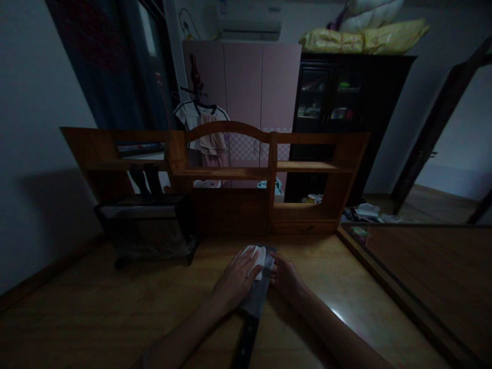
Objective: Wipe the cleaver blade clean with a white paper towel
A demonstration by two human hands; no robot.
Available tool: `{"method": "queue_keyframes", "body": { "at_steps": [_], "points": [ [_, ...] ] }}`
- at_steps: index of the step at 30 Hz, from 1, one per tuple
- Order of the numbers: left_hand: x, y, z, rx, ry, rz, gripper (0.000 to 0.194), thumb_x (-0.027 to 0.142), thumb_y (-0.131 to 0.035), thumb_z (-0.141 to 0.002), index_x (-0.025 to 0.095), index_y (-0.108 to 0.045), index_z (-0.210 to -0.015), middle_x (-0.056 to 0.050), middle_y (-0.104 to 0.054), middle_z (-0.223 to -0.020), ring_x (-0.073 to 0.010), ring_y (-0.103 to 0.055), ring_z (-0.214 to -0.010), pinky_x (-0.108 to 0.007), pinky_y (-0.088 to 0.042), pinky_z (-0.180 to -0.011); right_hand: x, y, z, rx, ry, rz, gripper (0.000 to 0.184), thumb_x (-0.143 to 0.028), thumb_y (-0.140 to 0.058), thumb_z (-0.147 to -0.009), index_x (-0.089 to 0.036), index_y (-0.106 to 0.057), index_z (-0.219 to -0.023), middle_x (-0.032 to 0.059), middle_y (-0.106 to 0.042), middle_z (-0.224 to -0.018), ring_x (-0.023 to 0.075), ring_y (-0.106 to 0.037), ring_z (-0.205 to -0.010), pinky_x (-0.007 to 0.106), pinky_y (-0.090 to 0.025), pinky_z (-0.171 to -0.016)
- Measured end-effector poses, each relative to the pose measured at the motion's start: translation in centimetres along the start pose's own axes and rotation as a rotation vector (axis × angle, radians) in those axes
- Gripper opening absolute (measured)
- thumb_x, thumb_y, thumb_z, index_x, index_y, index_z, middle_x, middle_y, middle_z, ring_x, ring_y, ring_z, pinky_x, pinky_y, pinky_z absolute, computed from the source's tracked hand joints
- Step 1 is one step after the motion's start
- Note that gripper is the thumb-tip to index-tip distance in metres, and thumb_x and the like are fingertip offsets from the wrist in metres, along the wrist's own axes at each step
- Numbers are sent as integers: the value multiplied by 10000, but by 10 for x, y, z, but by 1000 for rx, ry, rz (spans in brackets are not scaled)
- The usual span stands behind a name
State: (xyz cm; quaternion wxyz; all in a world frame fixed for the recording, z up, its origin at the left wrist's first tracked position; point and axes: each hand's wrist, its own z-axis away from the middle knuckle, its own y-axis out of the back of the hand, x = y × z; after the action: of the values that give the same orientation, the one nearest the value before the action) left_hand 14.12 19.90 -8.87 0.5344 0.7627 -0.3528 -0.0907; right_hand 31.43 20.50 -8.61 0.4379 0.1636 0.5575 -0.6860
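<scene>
A cleaver (257,301) with a broad grey blade and a black riveted handle lies over the wooden tabletop, its handle toward me. My left hand (240,274) rests on the far part of the blade and presses a white cloth or folded tissue (260,255) against it, fingers over the cloth. At the blade's right edge, near its far end, my right hand (283,274) grips the metal between thumb and fingers. Those right fingers are partly hidden behind the blade. The dim light blurs fine detail.
A dark knife block (149,230) with two black handles (146,180) sticking up stands at the left. Behind my hands is a wooden shelf unit (230,174). A raised wooden edge (384,287) runs along the right side, beside a brown surface (430,266).
</scene>
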Motion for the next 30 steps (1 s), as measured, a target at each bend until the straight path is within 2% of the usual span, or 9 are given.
{"method": "queue_keyframes", "body": {
  "at_steps": [6,10,12,18,25,30],
  "points": [
    [18,18,-1,-80,-160,59,427,389,-284,-1010,273,-354,-1415,-8,-359,-1456,-144,-258,-1372,-415,-147,-1165,3,3,-1,8,10,-34,200,-299,-584,-822,-114,-655,-840,33,-652,-657,134,-592,-536,223,-465,-518],
    [21,24,1,-143,-189,107,473,422,-317,-995,255,-320,-1437,-25,-329,-1468,-178,-256,-1374,-425,-196,-1152,6,7,-3,-115,45,-61,276,-303,-586,-813,-85,-664,-962,96,-693,-896,186,-647,-777,243,-491,-627],
    [21,25,2,-168,-199,118,478,420,-313,-995,259,-298,-1445,-14,-315,-1474,-182,-250,-1376,-427,-197,-1152,7,7,-3,-167,49,-69,308,-320,-598,-801,-69,-668,-965,118,-690,-933,209,-646,-843,264,-497,-702],
    [23,29,1,-157,-217,123,458,400,-310,-999,267,-319,-1437,-10,-333,-1467,-191,-268,-1370,-430,-198,-1149,5,4,-3,-194,23,-89,306,-332,-624,-784,-70,-677,-933,114,-691,-899,211,-649,-832,280,-489,-777],
    [27,37,1,-219,-277,132,476,407,-324,-994,262,-293,-1446,-10,-324,-1473,-195,-259,-1373,-455,-135,-1157,7,5,2,-192,41,-64,317,-368,-613,-799,-74,-675,-902,112,-696,-854,211,-650,-787,295,-486,-776],
    [29,36,2,-206,-292,112,458,374,-350,-988,249,-336,-1428,-13,-361,-1455,-193,-273,-1368,-445,-159,-1156,6,3,5,-189,-56,-74,368,-409,-602,-799,-63,-666,-906,124,-689,-830,221,-654,-752,302,-492,-740]
  ]
}}
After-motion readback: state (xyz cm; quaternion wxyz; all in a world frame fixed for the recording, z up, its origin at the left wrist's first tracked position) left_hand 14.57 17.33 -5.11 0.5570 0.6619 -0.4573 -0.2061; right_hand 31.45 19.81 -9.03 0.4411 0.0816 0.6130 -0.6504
